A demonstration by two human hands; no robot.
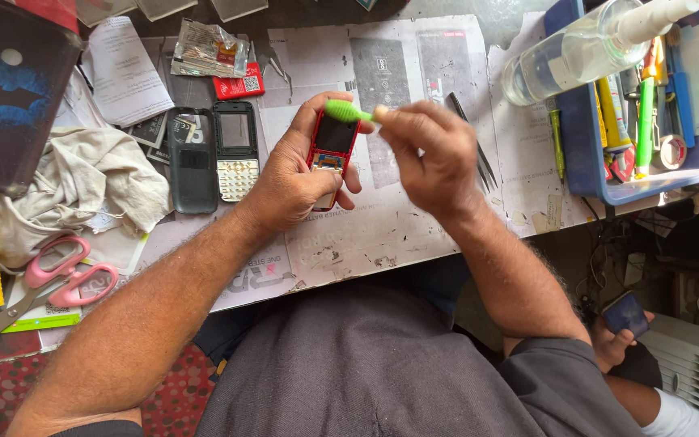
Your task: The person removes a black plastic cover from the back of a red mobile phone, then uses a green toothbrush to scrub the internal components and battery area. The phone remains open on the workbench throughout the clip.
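My left hand [289, 182] grips a small red phone body [332, 150] with its front cover off, screen side up, over the paper-covered bench. My right hand [426, 158] pinches a green-handled tool [348, 111] and holds its tip at the top edge of the phone. A dark phone back cover [192, 159] and a front panel with a pale keypad [236, 151] lie side by side just left of my left hand.
Pink-handled scissors [58, 275] and a crumpled white cloth [82, 182] lie at the left. Metal tweezers [475, 146] rest behind my right hand. A blue tray [584, 146] with tools and a clear bottle [584, 48] stands at the right. Another person's hand holds a phone [626, 316] at lower right.
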